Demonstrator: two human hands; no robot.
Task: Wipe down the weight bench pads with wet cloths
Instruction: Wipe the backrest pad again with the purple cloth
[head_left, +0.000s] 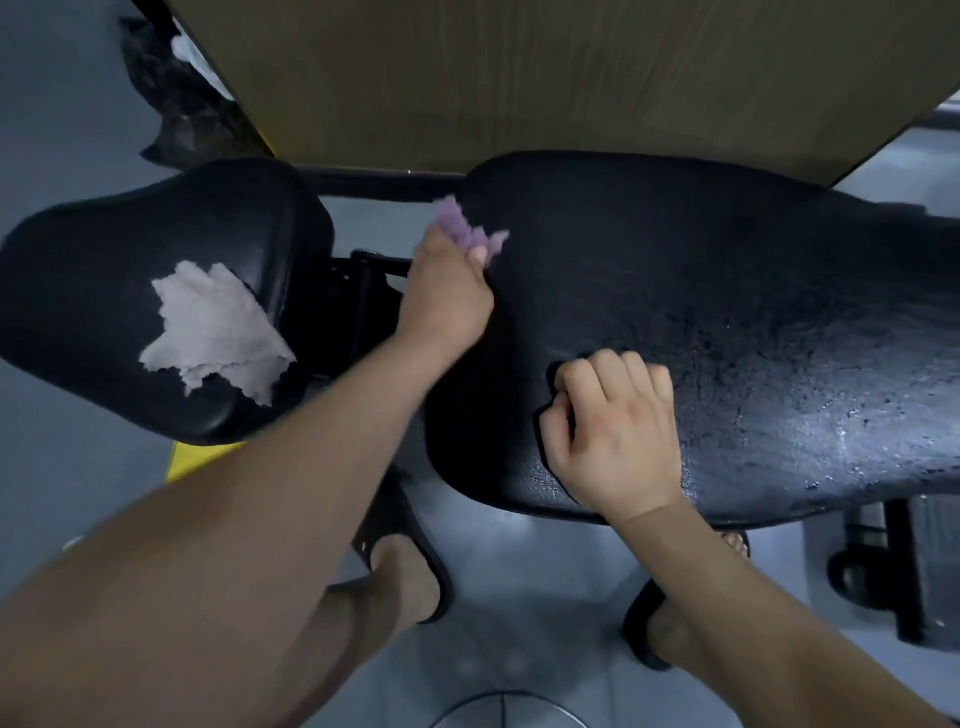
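— Purple cloth (470, 234) is bunched in the left hand (447, 291) at the back pad's (727, 291) end; a grey cloth (213, 332) lies loose on the seat pad (104, 260).
— Risk?
— The wet pad looks slick, so a hard stroke could skid off the edge.
— Right hand (613, 436)?
— Curled on the pad. I cannot tell whether it grips something dark. The pad's far end is cut off.

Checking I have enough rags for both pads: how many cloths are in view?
2. A purple cloth in the left hand, at the long pad's end; a pale grey cloth lying on the small pad. The curled right hand may hide another.
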